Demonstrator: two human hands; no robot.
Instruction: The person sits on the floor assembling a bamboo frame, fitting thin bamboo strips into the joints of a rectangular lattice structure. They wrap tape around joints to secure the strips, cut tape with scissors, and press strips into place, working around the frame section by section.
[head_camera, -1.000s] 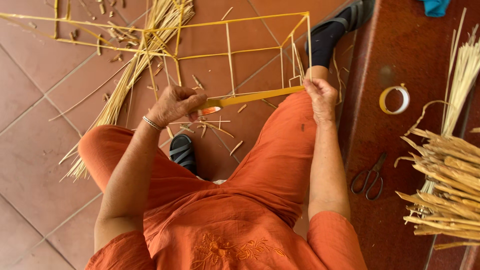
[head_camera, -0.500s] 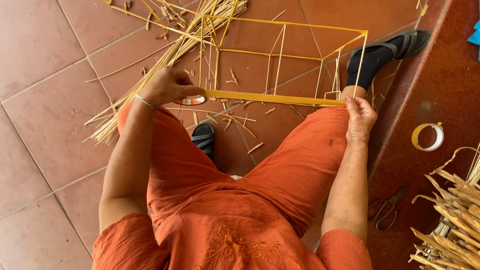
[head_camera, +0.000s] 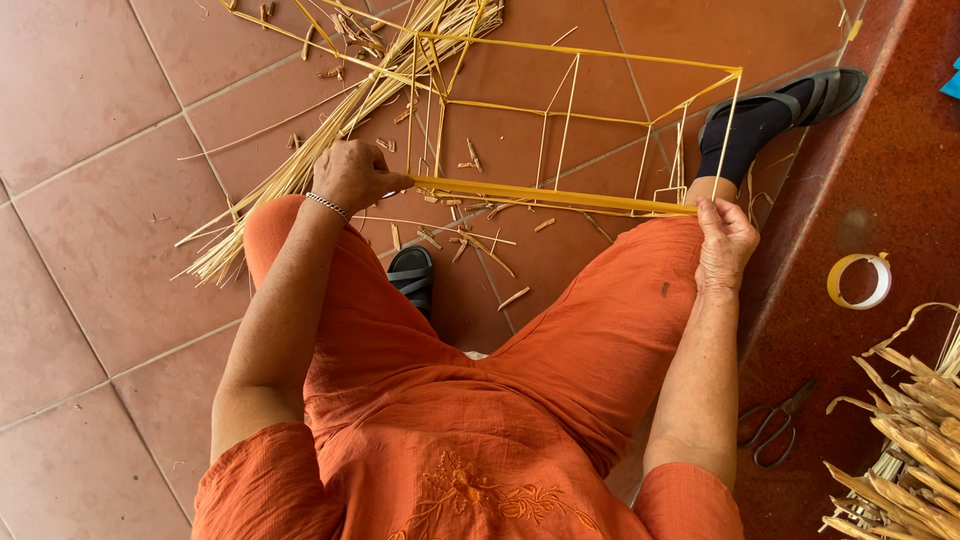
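2 hands (head_camera: 540, 205) at either end of a yellow strip (head_camera: 555, 196) (frame (head_camera: 640, 110) behind).

You're on matt terracotta floor tiles (head_camera: 90, 110); dry rough straw strips (head_camera: 540, 195); crinkled orange cloth trousers (head_camera: 400, 340); glossy tape roll (head_camera: 858, 281).

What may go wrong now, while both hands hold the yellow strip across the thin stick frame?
The strip is held only at its ends by the left hand and right hand; it may bend or snap. Pressing on it may distort the frame. The loose offcuts near the foot may cause a slip.
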